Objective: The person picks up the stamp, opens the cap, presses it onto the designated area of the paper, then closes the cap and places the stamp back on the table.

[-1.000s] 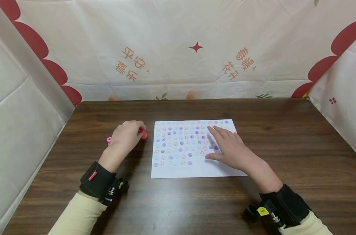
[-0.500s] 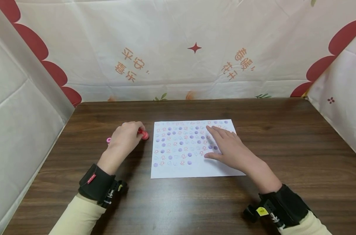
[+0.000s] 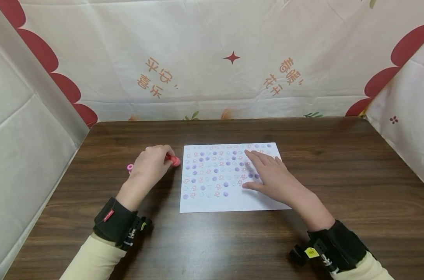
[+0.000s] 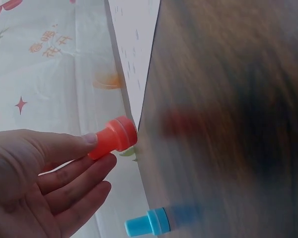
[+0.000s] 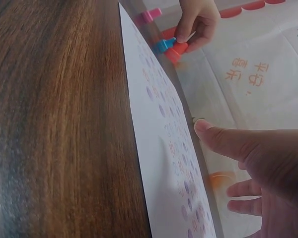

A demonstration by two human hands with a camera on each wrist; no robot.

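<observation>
My left hand pinches a red stamp between thumb and fingers, left of the paper. In the left wrist view the red stamp is tilted, with a gap between it and its reflection on the table. A blue stamp stands on the table close by; in the head view the left hand hides it. My right hand spreads its fingers over the right part of a white paper. Rows of small purple, red and blue prints cover much of that sheet. Whether the right fingertips touch it, I cannot tell.
A pink stamp stands left of the left hand, partly hidden by it; in the right wrist view the pink stamp shows beyond the blue one. Brown wooden table surrounds the paper. A white printed cloth hangs behind the table.
The red stamp has shifted slightly right and tipped, coming nearer the paper's left edge in the left hand's pinch. My right hand stays almost where it was over the paper.
</observation>
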